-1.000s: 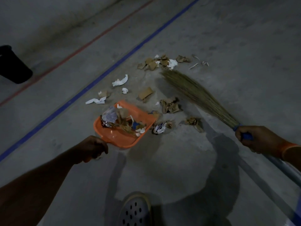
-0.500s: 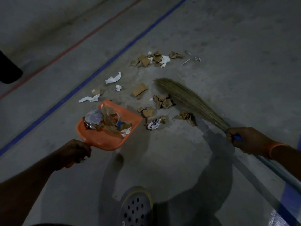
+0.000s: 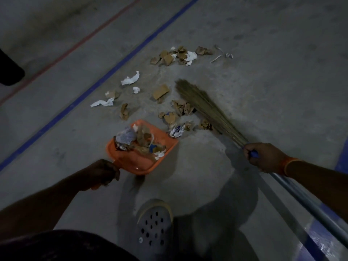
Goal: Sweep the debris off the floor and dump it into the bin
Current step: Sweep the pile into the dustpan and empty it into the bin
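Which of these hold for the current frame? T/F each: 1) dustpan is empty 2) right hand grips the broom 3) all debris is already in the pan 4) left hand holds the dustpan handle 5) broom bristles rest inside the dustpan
1) False. The orange dustpan already holds crumpled paper and cardboard scraps.
2) True. The right hand grips the broom where the bristles meet the handle.
3) False. Loose debris is scattered on the floor beyond the pan.
4) True. The left hand holds the dustpan by its handle.
5) False. The bristles lie on the floor to the right of the pan, beside loose scraps.
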A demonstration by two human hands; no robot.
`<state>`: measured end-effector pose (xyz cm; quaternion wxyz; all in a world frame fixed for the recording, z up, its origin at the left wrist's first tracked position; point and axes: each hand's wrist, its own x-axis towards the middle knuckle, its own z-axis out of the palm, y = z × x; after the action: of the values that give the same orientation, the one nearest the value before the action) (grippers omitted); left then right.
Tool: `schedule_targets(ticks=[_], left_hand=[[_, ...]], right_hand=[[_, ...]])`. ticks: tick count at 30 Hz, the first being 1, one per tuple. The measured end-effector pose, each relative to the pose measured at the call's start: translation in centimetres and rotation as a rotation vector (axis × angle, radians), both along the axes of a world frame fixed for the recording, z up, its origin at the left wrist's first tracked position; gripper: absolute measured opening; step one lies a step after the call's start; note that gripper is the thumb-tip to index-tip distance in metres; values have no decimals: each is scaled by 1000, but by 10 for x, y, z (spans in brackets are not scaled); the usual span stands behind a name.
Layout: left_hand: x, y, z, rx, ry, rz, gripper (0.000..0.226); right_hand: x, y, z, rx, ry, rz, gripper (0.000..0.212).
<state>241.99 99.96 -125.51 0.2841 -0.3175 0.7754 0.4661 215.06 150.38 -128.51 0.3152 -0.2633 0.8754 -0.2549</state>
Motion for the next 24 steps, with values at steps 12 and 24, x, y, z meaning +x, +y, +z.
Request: schedule_targets(ticks=[12,24], left_hand=[[-61,51,-8,125,105,-3,15],[-64,37,-25,167,150,38,20]], right_hand=[[23,-29,-5,-70,-16,119,27],[37,-42,-2,-95,-29,311,33]])
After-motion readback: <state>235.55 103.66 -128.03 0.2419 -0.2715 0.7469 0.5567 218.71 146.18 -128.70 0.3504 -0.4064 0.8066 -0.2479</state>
